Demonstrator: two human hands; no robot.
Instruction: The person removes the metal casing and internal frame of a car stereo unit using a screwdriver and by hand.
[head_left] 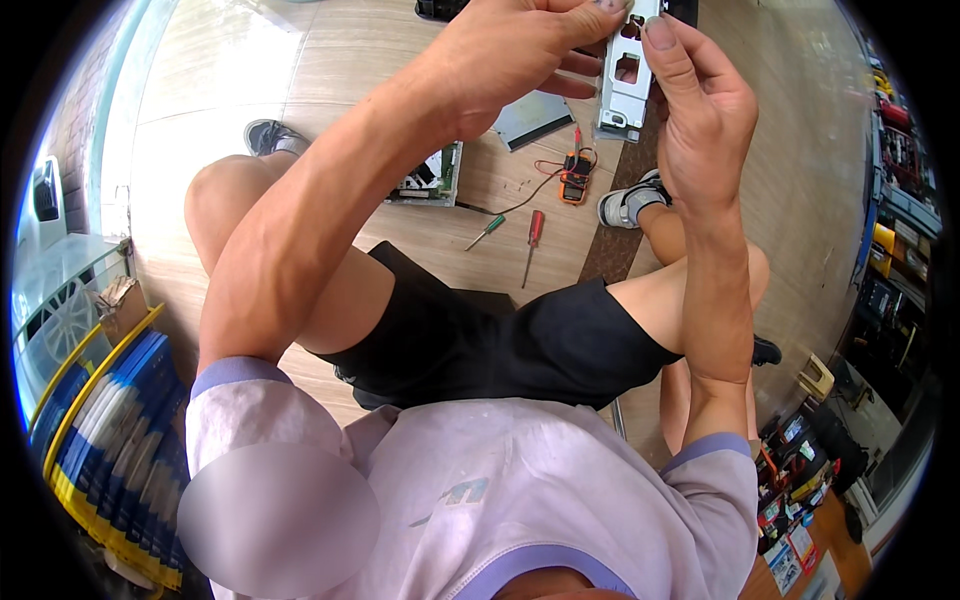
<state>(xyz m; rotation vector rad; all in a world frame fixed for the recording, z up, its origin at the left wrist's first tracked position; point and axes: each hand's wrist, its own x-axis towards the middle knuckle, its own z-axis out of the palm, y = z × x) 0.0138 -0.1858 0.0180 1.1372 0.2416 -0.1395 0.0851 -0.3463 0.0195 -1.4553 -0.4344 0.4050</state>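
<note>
Both hands are raised at the top of the head view, on either side of a silver metal bracket. The bracket is long and narrow with several cutouts, and its far end runs out of the picture. My left hand is closed on its left edge, the thumb on top near the far end and the other fingers partly behind it. My right hand pinches the right edge, with its thumb near a cutout. Below them on the floor lies an orange and black multimeter with its leads.
An opened device chassis and a flat grey panel rest on the tiled floor. Nearer my knees lie a green screwdriver and a red screwdriver. A yellow-framed rack stands left; crowded shelves line the right.
</note>
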